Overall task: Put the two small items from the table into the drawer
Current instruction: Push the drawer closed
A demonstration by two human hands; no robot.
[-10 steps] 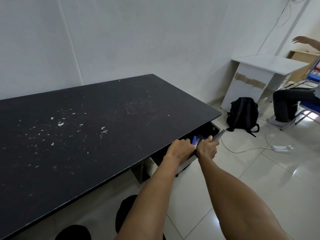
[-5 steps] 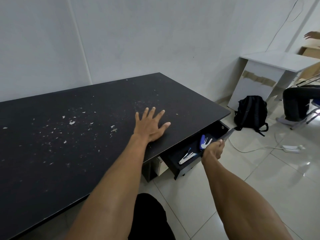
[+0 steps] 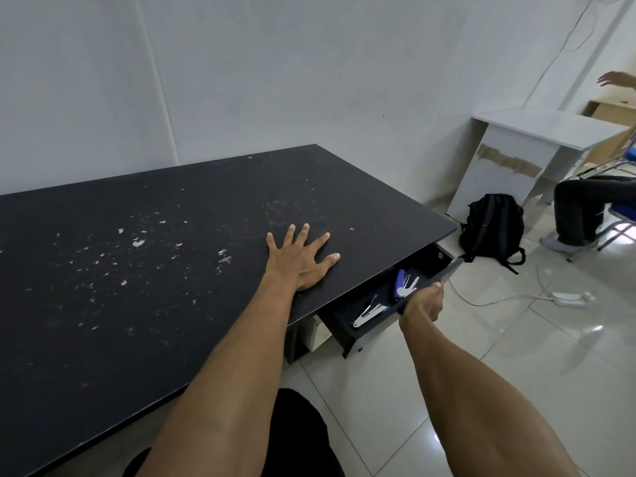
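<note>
A black drawer (image 3: 430, 261) stands pulled out under the right end of the black table (image 3: 137, 270). Inside it lie a blue stapler (image 3: 401, 283) and, nearer me, a blue and silver staple remover (image 3: 368, 310). My right hand (image 3: 422, 301) grips the drawer front's top edge. My left hand (image 3: 303, 258) lies flat on the tabletop near its front edge, fingers spread, holding nothing.
A black backpack (image 3: 492, 225) sits on the tiled floor beyond the drawer. A white cable and power adapter (image 3: 568, 297) lie on the floor to the right. A small white desk (image 3: 537, 149) stands by the wall. A seated person's legs (image 3: 581, 208) are at the far right.
My left hand left the drawer and went flat onto the tabletop. The drawer now shows both items inside; my right hand has stayed on the drawer front.
</note>
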